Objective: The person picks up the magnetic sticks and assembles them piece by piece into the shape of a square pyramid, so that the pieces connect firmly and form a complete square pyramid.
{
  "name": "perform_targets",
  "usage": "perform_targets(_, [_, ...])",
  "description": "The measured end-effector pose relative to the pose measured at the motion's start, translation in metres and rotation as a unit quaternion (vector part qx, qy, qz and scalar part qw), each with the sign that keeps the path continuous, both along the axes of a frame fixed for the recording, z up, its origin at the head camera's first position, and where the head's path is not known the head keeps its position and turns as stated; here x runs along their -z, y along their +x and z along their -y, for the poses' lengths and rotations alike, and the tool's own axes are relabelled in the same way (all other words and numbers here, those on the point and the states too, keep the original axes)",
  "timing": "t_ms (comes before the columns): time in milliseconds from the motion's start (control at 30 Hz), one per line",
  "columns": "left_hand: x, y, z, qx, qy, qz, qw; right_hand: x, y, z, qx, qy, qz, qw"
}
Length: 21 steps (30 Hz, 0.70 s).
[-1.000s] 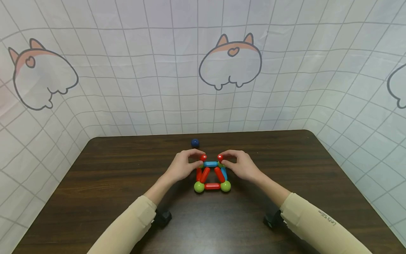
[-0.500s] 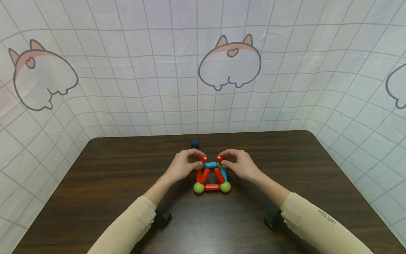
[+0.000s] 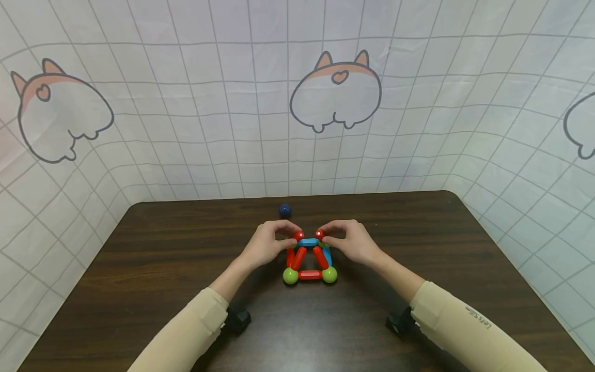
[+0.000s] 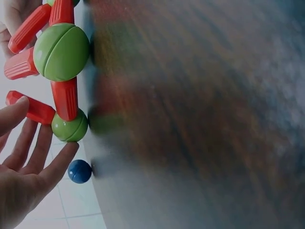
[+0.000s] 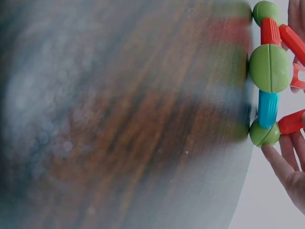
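A frame of magnetic rods and green balls stands on the table. Its front has two green balls (image 3: 290,276) joined by a red rod (image 3: 310,275); two red rods (image 3: 321,257) lean inward from them. A blue rod (image 3: 308,242) spans the back. My left hand (image 3: 266,243) pinches the upright red magnetic rod (image 4: 37,110) at the back left, which meets a green ball (image 4: 69,127). At the back right, my right hand (image 3: 352,242) pinches another red magnetic rod (image 5: 291,122), set on its green ball (image 5: 265,132). The fingers partly hide both back balls in the head view.
A loose dark blue ball (image 3: 285,211) lies behind the frame, near the far edge of the brown table (image 3: 162,258). A white checked curtain (image 3: 223,119) surrounds the table's back and sides. Black wrist cameras (image 3: 239,321) sit beneath both forearms.
The tops of the two held red rods have tilted slightly inward and toward me, so they stand closer together. Both hands keep their grip, and the frame has hardly shifted.
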<state>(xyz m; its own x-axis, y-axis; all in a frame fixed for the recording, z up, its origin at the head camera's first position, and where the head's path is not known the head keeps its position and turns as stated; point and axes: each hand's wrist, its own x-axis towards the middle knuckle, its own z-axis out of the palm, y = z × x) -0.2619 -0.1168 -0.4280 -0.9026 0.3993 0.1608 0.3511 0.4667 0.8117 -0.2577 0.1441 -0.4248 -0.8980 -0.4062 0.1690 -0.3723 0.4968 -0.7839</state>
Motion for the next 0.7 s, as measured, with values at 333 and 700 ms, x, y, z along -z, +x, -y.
perform_targets(333, [-0.0023, 0.0008, -0.0009, 0.006, -0.006, -0.003, 1.0, -0.0005, -0.0006, 0.0003, -0.009, -0.005, 0.004, 1.0])
perform_targets(700, [-0.0008, 0.0005, -0.0017, 0.016, -0.016, -0.011, 0.9997, -0.001, -0.0006, 0.0026, -0.008, 0.006, -0.004, 1.0])
